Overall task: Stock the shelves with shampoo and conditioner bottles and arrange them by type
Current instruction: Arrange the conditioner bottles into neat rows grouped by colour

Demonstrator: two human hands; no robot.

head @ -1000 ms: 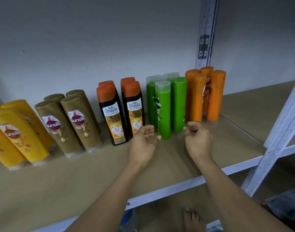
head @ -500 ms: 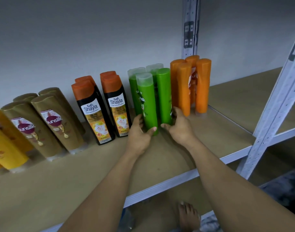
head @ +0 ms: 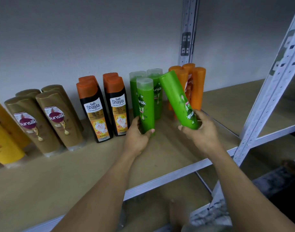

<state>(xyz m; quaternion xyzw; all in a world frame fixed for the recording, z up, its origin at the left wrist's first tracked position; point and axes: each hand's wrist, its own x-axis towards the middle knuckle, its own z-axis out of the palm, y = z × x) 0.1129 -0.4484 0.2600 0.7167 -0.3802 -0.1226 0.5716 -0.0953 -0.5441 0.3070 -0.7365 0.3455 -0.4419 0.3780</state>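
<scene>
Light was flat and moderate; wall (head: 76, 39) graded to dim grey up top. Soft shadows pooled behind the bottle rows on the shelf (head: 60, 173). Faint sheen on the tilted green bottle (head: 178, 99) in my right hand (head: 200, 133) and the clear-capped green bottle (head: 146, 106) in my left hand (head: 136, 139). Wide-angle bowed the front post (head: 268, 97). Shayla labels (head: 93, 106) read sharp; yellow bottles (head: 4, 148) at left edge and my forearms (head: 100, 190) smeared.

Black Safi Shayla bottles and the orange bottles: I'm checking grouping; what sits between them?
Head view: green plastic Sunsilk bottles, two standing behind, one upright in the left grip, one tilted in the right grip.
</scene>
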